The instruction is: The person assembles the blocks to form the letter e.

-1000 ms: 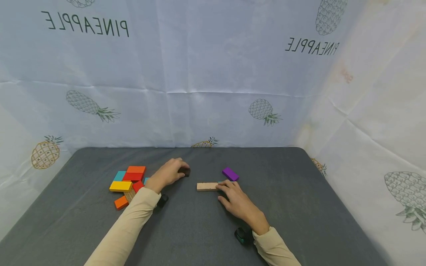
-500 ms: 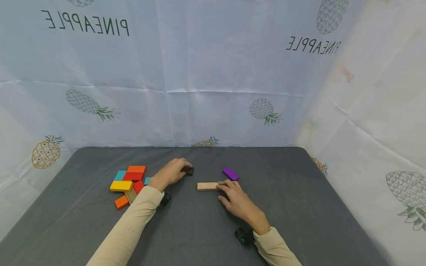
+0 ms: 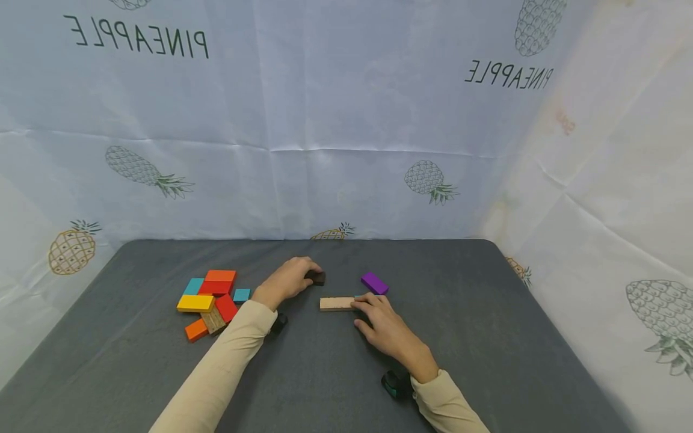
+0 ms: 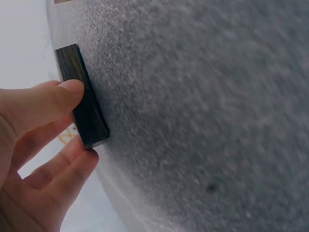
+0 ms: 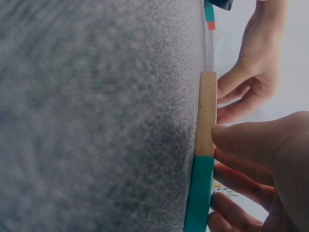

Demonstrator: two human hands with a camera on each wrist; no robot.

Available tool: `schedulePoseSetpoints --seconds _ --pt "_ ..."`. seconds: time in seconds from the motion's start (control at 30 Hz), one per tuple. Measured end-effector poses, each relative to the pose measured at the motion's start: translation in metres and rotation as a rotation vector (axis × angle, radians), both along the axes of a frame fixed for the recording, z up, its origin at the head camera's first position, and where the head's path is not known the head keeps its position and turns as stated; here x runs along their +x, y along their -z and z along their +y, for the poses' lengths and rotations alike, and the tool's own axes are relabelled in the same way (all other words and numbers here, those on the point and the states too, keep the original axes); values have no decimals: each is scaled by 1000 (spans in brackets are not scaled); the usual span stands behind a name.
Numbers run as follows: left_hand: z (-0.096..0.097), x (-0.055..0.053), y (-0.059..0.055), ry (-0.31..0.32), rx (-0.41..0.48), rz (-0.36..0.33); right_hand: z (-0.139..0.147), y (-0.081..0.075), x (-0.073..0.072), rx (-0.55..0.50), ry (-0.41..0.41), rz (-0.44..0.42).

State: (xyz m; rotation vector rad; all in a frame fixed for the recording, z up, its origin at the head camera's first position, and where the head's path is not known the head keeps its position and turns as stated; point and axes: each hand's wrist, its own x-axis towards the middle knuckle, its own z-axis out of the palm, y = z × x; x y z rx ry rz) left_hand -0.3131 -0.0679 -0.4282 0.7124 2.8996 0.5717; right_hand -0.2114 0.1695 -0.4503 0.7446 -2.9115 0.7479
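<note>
My left hand (image 3: 286,282) pinches a dark brown wooden block (image 3: 318,278) between thumb and fingers; the left wrist view has the block (image 4: 90,121) close up, just over or on the table. With relaxed fingers, my right hand (image 3: 388,329) rests at the right end of a pale wooden block (image 3: 334,304). End to end with that block lies a teal block (image 5: 200,193), plain in the right wrist view but mostly covered by the hand in the head view. A purple block (image 3: 375,283) lies behind the right hand.
On the left of the grey table (image 3: 487,337) is a group of blocks: yellow (image 3: 195,304), red (image 3: 216,287), orange (image 3: 197,330) and others, some overlapping. A small blue block (image 3: 242,295) lies apart, beside the left wrist. A printed cloth (image 3: 346,108) hangs behind the table.
My left hand has moved a little to the right with the dark block, uncovering more of the small blue block. The right hand and the pale block have stayed put.
</note>
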Motion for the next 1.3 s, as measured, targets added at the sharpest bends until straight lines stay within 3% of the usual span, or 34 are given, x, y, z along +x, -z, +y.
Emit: schedulePoseSetpoints --seconds 0.3,0.7,0.93,1.3 --pt "9 -1 -1 19 13 -25 0 0 -1 10 5 -8" --pt "23 -6 2 19 -8 -7 0 1 -1 7 3 -2" --pt "32 -7 -1 8 -17 -49 0 0 -1 13 1 -2" --pt "46 -10 -2 6 -19 -18 0 -1 -2 23 1 -4"
